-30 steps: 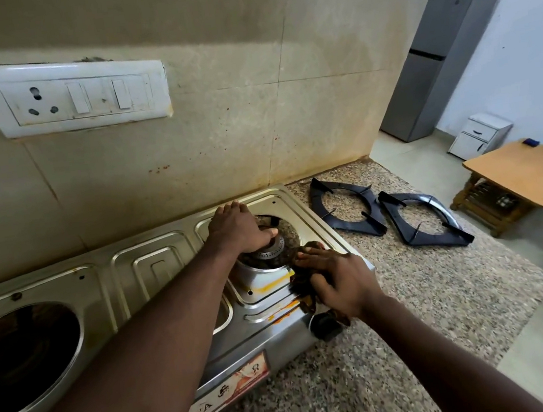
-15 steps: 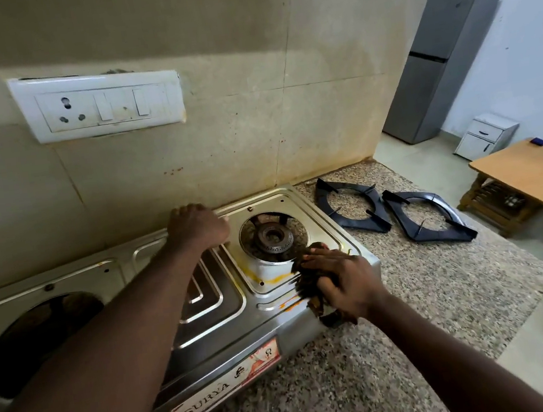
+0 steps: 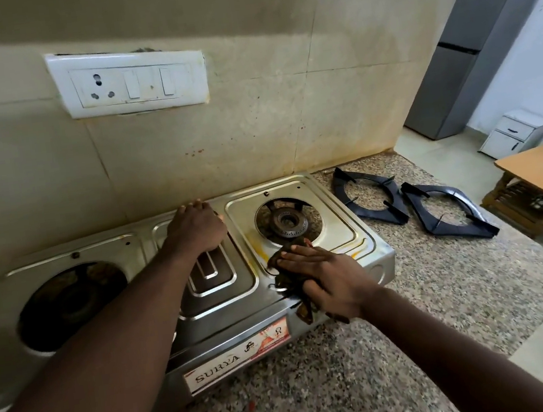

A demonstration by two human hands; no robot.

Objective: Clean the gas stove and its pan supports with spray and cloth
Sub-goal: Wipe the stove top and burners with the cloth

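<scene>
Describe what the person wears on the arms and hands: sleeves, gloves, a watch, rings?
Nothing worn shows. The left forearm and right forearm are bare to the picture's edge, no sleeve in sight. The left hand and right hand have no gloves. Neither wrist carries a watch or band, and the visible fingers show no ring.

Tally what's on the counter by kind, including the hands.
Gas stove: 1
Pan supports: 2
Cloth: 1
Hands (left hand, right hand): 2
Total: 6
</scene>
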